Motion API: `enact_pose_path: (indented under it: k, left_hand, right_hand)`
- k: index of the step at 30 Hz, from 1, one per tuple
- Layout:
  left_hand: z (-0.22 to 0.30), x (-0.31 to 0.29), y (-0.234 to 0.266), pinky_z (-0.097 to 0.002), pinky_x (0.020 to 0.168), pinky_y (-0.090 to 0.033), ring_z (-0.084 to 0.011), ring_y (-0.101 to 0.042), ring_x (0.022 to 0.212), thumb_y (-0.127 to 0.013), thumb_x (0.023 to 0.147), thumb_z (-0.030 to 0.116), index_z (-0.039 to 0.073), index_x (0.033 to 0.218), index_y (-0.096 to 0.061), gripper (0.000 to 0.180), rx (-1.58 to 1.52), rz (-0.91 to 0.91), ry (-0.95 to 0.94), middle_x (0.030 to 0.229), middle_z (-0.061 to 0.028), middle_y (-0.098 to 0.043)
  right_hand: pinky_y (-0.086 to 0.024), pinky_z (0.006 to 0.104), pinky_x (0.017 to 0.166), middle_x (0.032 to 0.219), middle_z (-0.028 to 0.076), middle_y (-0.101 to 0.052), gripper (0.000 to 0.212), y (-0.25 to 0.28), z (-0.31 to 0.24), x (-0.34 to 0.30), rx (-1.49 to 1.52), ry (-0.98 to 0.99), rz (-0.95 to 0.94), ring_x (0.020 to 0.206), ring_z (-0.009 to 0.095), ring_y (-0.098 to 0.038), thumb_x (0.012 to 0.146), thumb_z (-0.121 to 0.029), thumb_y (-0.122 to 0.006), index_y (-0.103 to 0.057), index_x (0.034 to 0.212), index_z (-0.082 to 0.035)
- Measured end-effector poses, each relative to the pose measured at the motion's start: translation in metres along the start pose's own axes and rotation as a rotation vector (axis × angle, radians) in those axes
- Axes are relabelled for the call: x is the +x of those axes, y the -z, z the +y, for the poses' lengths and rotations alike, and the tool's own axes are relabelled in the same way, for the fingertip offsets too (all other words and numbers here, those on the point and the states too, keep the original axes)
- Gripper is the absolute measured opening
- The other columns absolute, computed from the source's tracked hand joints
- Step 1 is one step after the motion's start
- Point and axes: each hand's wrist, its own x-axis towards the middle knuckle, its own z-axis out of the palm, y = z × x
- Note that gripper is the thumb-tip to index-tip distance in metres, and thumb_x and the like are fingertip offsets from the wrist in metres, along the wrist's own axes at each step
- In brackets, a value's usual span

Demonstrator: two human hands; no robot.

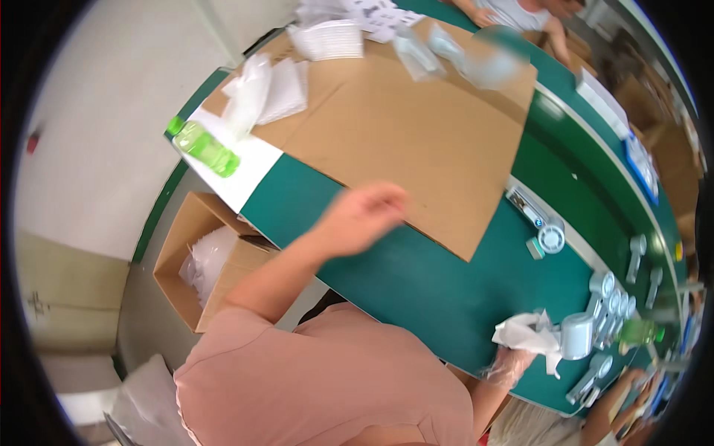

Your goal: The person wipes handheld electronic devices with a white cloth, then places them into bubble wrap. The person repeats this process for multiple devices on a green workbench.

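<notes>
My left hand (364,214) is bare and raised over the near edge of the brown cardboard sheet (416,141). Its fingers are smeared by motion, and nothing can be made out in them. Off to the right, my right hand (510,366), in a clear plastic glove, grips a crumpled white cloth or tissue (526,333). The cloth touches or lies very close to a light-blue handheld fan (577,336) with a round head. Beyond stand several similar fans (611,305). Another handheld fan (549,236) lies apart, beside the cardboard's right corner.
White foam pouches (284,89) and bagged items (416,56) lie on the cardboard's far side. A green bottle (208,149) lies at left, above an open carton (195,256). A green conveyor belt (573,160) curves past the green table (439,305). Other people (520,15) sit nearby.
</notes>
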Motion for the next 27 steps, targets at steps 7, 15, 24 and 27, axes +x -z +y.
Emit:
enact_pose_path:
  k: [7, 15, 24, 27]
  left_hand:
    - [-0.006, -0.048, 0.184, -0.0223, 0.069, -0.043, -0.0079, -0.051, 0.075, -0.056, 0.089, 0.001, 0.002, 0.094, -0.055, 0.006, 0.253, 1.338, -0.470, 0.084, -0.0021, -0.056]
    - [-0.012, 0.014, 0.136, -0.0324, 0.084, -0.045, -0.0194, -0.056, 0.092, -0.072, 0.075, 0.005, 0.000, 0.108, -0.055, 0.037, 1.066, 0.942, -0.696, 0.100, -0.0098, -0.058]
    - [-0.038, -0.043, 0.282, -0.0398, 0.093, -0.042, -0.0300, -0.054, 0.108, -0.081, 0.072, 0.024, -0.004, 0.121, -0.044, 0.067, 0.622, 1.388, -0.133, 0.117, -0.0197, -0.053]
    - [-0.059, -0.028, 0.280, -0.0385, 0.090, -0.045, -0.0295, -0.057, 0.103, -0.079, 0.074, 0.025, -0.004, 0.122, -0.045, 0.066, 0.540, 1.288, -0.107, 0.113, -0.0184, -0.058]
  right_hand:
    - [-0.052, 0.0251, 0.060, 0.089, 0.003, -0.058, 0.029, -0.019, -0.011, -0.012, 0.067, -0.047, -0.008, 0.075, 0.014, -0.059, 0.091, -0.016, -0.059, -0.049, 0.117, -0.010]
    - [-0.056, 0.0314, 0.068, 0.099, 0.007, -0.061, 0.037, 0.006, 0.005, -0.013, -0.063, 0.171, 0.138, 0.085, 0.020, -0.062, 0.089, -0.019, -0.061, -0.049, 0.122, -0.007]
    - [-0.055, 0.0307, 0.068, 0.103, 0.007, -0.061, 0.034, 0.021, 0.009, 0.005, 0.007, 0.178, 0.063, 0.086, 0.020, -0.062, 0.090, -0.017, -0.057, -0.051, 0.122, -0.006]
    - [-0.056, 0.0300, 0.067, 0.097, 0.006, -0.060, 0.036, 0.002, 0.005, -0.010, 0.002, 0.235, 0.166, 0.081, 0.018, -0.061, 0.085, -0.006, -0.063, -0.051, 0.118, -0.006]
